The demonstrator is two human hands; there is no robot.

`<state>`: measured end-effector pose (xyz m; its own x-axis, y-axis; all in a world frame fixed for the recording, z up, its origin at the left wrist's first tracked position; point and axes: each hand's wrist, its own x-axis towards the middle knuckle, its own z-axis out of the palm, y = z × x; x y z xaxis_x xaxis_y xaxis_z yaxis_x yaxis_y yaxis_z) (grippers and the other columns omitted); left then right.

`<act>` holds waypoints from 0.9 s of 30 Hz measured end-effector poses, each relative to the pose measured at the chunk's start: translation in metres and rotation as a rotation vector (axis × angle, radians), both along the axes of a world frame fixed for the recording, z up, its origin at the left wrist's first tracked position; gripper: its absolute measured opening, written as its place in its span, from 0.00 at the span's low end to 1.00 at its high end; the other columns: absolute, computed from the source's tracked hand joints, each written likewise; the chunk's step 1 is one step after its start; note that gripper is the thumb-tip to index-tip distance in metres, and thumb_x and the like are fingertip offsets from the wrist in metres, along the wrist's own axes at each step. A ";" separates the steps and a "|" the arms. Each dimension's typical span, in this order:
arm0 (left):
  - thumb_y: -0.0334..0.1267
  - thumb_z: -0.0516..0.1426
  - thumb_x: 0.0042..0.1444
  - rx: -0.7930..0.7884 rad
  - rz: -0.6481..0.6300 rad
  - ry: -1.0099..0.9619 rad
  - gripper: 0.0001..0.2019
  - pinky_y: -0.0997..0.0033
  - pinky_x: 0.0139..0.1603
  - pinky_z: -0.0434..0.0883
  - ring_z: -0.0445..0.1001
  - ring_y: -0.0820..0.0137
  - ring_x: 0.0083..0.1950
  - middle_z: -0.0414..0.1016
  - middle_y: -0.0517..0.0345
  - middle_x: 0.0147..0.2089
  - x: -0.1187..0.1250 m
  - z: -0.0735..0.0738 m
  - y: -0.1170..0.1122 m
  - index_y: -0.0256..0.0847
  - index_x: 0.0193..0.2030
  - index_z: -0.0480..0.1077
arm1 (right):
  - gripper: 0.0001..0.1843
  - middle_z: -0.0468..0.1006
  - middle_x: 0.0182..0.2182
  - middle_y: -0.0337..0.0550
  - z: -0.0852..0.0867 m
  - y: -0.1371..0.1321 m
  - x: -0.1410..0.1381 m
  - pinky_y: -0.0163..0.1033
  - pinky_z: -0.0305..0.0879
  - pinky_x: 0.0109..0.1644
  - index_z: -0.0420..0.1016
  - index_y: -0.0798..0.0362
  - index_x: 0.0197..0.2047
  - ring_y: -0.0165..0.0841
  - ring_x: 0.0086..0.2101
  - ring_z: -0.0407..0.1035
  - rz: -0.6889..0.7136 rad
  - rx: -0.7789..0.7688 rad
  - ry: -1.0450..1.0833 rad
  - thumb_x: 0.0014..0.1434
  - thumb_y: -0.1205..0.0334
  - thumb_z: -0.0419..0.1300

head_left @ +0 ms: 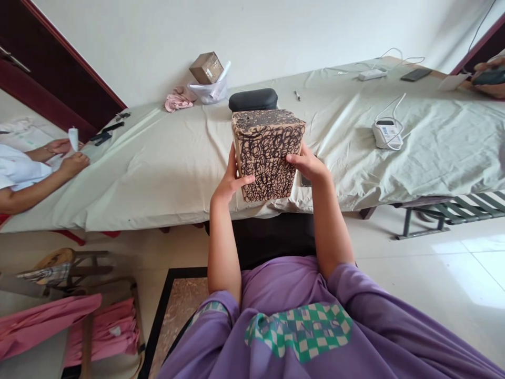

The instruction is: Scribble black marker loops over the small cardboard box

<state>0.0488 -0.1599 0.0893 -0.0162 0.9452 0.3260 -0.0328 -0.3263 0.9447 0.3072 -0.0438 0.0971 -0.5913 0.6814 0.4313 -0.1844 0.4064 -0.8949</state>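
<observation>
Between my two hands I hold a cardboard box [270,158], raised over the near edge of the cloth-covered table [169,158]. Black looping scribbles cover its front, and its top is mostly blackened. My left hand [231,179] grips the left side, with the thumb lying across the front face. On the right side, my right hand [311,163] clasps it, its thumb also on the front. The other fingers of both hands are largely hidden by the box. Part of a dark flat object [305,180] shows on the cloth behind my right hand.
A black case [253,99] lies just beyond the box. Farther back are a small carton [206,68] on a plastic bag [211,90] and a pink cloth [179,99]. A white corded device [387,132] stands right. At left, a person's hands [74,160] hold a white item.
</observation>
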 end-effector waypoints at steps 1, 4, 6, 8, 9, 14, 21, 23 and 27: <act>0.52 0.80 0.42 0.000 0.030 -0.011 0.66 0.47 0.83 0.60 0.58 0.40 0.84 0.63 0.45 0.81 -0.002 -0.004 0.003 0.54 0.84 0.51 | 0.62 0.65 0.76 0.47 -0.003 0.002 -0.001 0.63 0.72 0.70 0.44 0.35 0.83 0.54 0.68 0.68 -0.006 -0.023 -0.021 0.57 0.18 0.61; 0.51 0.79 0.44 -0.010 0.135 -0.065 0.60 0.46 0.80 0.65 0.66 0.41 0.79 0.73 0.47 0.74 -0.008 -0.020 0.013 0.57 0.82 0.57 | 0.52 0.56 0.81 0.47 -0.018 0.018 0.000 0.63 0.75 0.63 0.30 0.30 0.85 0.52 0.68 0.68 -0.143 -0.060 -0.150 0.68 0.19 0.44; 0.51 0.78 0.45 -0.027 0.205 -0.105 0.56 0.45 0.79 0.66 0.69 0.43 0.77 0.75 0.48 0.71 -0.012 -0.030 0.017 0.57 0.80 0.61 | 0.47 0.53 0.82 0.52 -0.030 0.034 0.003 0.60 0.75 0.62 0.23 0.32 0.85 0.51 0.68 0.67 -0.330 -0.029 -0.286 0.74 0.28 0.41; 0.52 0.78 0.44 -0.053 0.257 -0.162 0.53 0.45 0.77 0.68 0.71 0.45 0.76 0.77 0.50 0.69 -0.015 -0.038 0.018 0.57 0.78 0.64 | 0.42 0.57 0.80 0.56 -0.041 0.052 0.004 0.58 0.73 0.65 0.28 0.39 0.86 0.51 0.69 0.66 -0.535 0.052 -0.450 0.77 0.43 0.43; 0.52 0.77 0.44 -0.067 0.272 -0.194 0.53 0.45 0.76 0.69 0.72 0.46 0.75 0.78 0.51 0.69 -0.016 -0.041 0.017 0.57 0.77 0.65 | 0.41 0.59 0.79 0.58 -0.046 0.061 0.004 0.60 0.71 0.67 0.34 0.43 0.86 0.52 0.70 0.64 -0.614 0.104 -0.538 0.76 0.51 0.44; 0.54 0.74 0.48 -0.091 0.269 -0.293 0.46 0.48 0.76 0.71 0.72 0.49 0.76 0.78 0.52 0.71 -0.019 -0.051 0.010 0.54 0.74 0.68 | 0.40 0.63 0.77 0.53 -0.063 0.096 -0.004 0.84 0.52 0.72 0.74 0.46 0.72 0.66 0.75 0.50 -0.545 0.344 -1.028 0.57 0.72 0.55; 0.53 0.74 0.47 -0.114 0.249 -0.327 0.45 0.48 0.77 0.70 0.71 0.49 0.77 0.77 0.53 0.73 -0.017 -0.058 0.011 0.55 0.73 0.69 | 0.26 0.75 0.64 0.64 -0.058 0.107 -0.004 0.77 0.47 0.73 0.74 0.56 0.65 0.59 0.66 0.63 -0.277 0.727 -1.325 0.69 0.67 0.47; 0.51 0.74 0.46 -0.112 0.282 -0.383 0.44 0.52 0.76 0.70 0.71 0.51 0.77 0.78 0.53 0.71 -0.013 -0.056 0.012 0.54 0.72 0.71 | 0.25 0.77 0.60 0.66 -0.051 0.106 0.000 0.67 0.57 0.68 0.71 0.58 0.66 0.56 0.59 0.70 -0.269 0.675 -1.345 0.72 0.63 0.45; 0.45 0.74 0.48 -0.149 0.305 -0.507 0.39 0.59 0.75 0.71 0.71 0.57 0.78 0.80 0.58 0.70 -0.004 -0.048 0.013 0.55 0.70 0.73 | 0.26 0.81 0.57 0.63 -0.039 0.103 0.003 0.50 0.65 0.51 0.66 0.55 0.69 0.51 0.50 0.76 -0.258 0.562 -1.348 0.78 0.51 0.42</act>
<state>0.0450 -0.1473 0.0415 -0.4121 0.9084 0.0711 -0.4161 -0.2570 0.8722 0.3100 0.0592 0.0577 -0.6416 0.7612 -0.0948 0.7666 0.6404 -0.0471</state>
